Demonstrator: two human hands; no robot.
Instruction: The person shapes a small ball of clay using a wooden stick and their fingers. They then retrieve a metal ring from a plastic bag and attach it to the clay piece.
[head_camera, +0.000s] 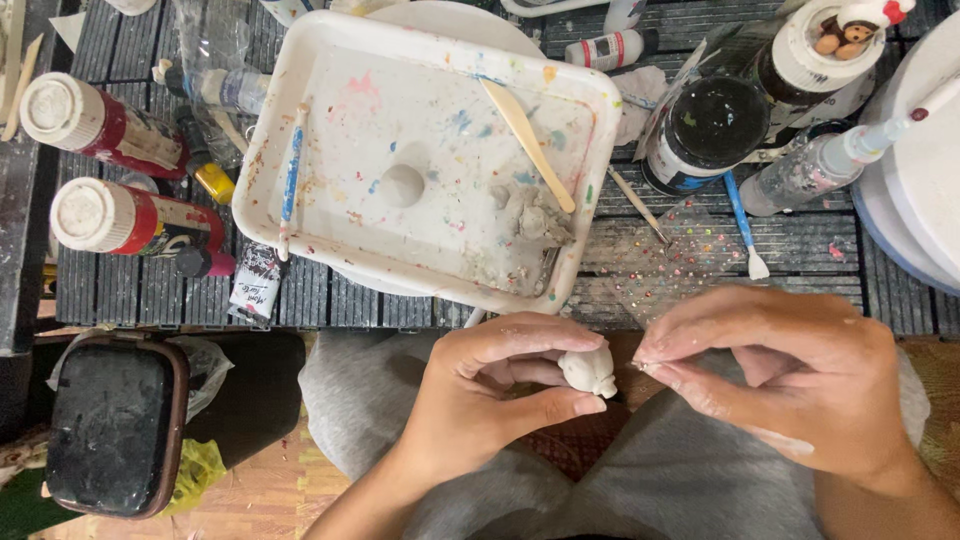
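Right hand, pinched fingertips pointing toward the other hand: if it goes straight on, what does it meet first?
Most likely the small white clay figure held in the left hand. The right hand points its pinched fingertips at it across a narrow gap; depth is unclear from one view.

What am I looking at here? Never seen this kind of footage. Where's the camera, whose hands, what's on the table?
There is no machine here. It is a single picture from a camera worn on a person's head, looking down at their own two bare hands and lap.

The left hand holds a small white clay lump between thumb and fingers. The right hand pinches something tiny right beside it, too small to identify.

Ahead is a dark slatted table. On it sits a paint-stained white tray holding a wooden modelling stick, a blue-handled tool and a grey clay clump. Left of the tray lie two red bottles with white caps; to its right, a dark paint jar.
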